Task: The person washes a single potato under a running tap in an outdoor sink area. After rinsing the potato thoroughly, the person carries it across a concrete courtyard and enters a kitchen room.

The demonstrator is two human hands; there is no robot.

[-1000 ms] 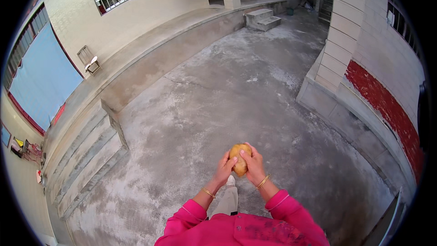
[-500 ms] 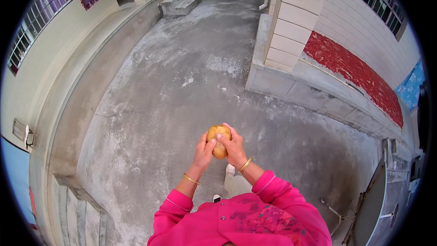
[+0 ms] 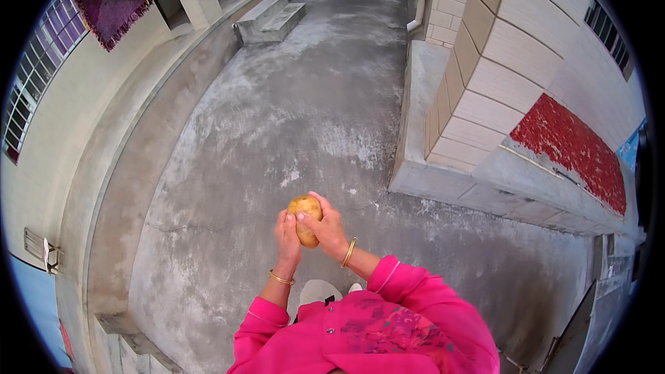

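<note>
Both hands up in front of the chest, out over the concrete yard floor (image 3: 277, 131), and between them sits a potato (image 3: 305, 218), yellowish-brown, roundish-oval, skin on as far as the view shows. The left hand (image 3: 286, 235) cups it from the person's left, fingers curled against its side. The right hand (image 3: 325, 230) wraps over from the other side, thumb lying across the top front. So the grip is closed on both sides, a two-handed clasp, with the potato's upper end poking out above the fingers.

How will it handle? Looks firm and solid, some heft for its size, no give under the fingers. The skin seems dry and matt, so slip is unlikely; whether there is dirt or damp on it is too small to tell. Not fragile, though a drop onto that concrete could bruise it. The best hold is probably what's here: around the thick middle, palm behind, thumb on top to stop it rolling.

Gold bangles (image 3: 349, 252) on both wrists, pink sleeves (image 3: 409, 287) below. Steps (image 3: 270, 17) lie well off at the far end.
</note>
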